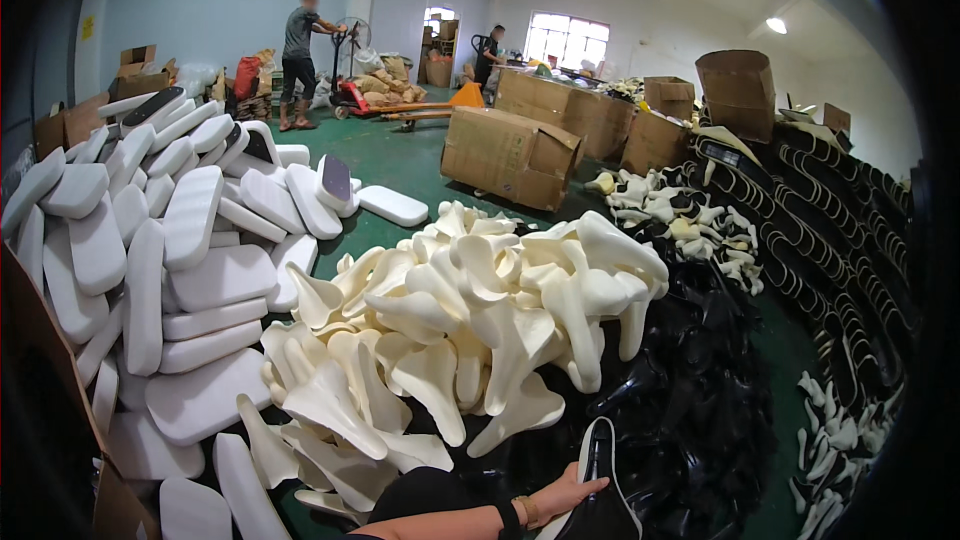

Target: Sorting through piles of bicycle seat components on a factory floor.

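At the bottom edge, my left hand (566, 496) is closed on the side of a black bicycle saddle cover (598, 460) with a white rim. Its narrow nose points up and away from me; the wide end runs out of the picture. A bracelet is round the wrist, and my dark-clothed knee (412, 493) shows beside the forearm. Beyond the hand lies a big heap of cream saddle-shaped foam pads (480, 315). Just right of the hand spreads a pile of glossy black saddle pieces (690, 390). My right hand is out of view.
White oblong foam blocks (215, 285) are heaped at the left. Stacked black saddle pieces with pale edges (800, 210) line the right. Cardboard boxes (510, 155) stand farther back. One person (300, 45) holds an orange pallet jack (400, 108); another person (488, 55) stands behind.
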